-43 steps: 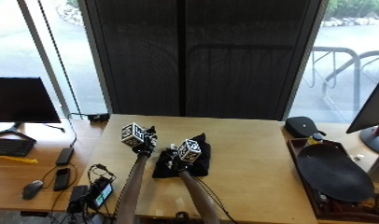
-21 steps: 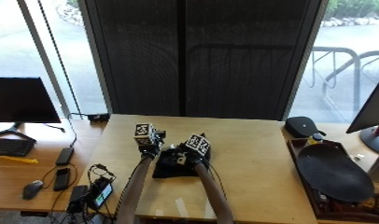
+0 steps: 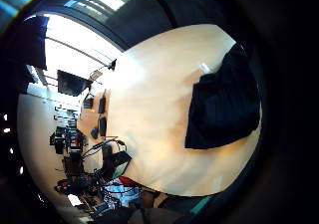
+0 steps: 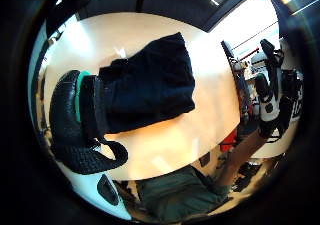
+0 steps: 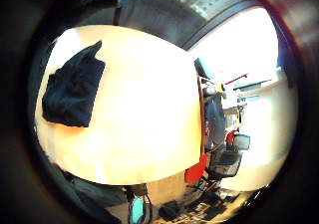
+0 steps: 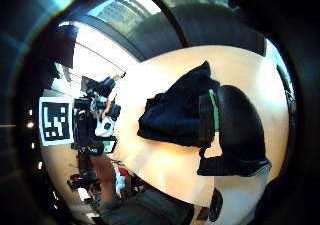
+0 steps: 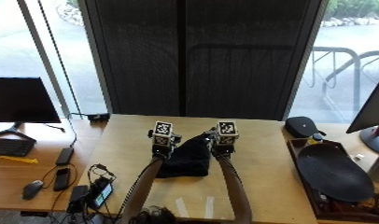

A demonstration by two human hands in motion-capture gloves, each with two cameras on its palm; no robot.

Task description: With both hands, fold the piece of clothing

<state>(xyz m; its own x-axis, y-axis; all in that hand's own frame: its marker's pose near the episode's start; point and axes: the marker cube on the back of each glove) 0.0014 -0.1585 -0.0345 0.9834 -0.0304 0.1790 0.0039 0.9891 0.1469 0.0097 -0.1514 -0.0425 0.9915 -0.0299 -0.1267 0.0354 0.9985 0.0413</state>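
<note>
The outside view looks down from above and behind the person's head onto the table [image 7: 258, 158], facing the dark window wall, both hands well below it. Each of the four palm views looks down from just above the tabletop. All five views share the dark garment [image 7: 186, 161] lying on the table; each thumb-side view also catches a gloved thumb [image 4: 75, 130] close up.
</note>
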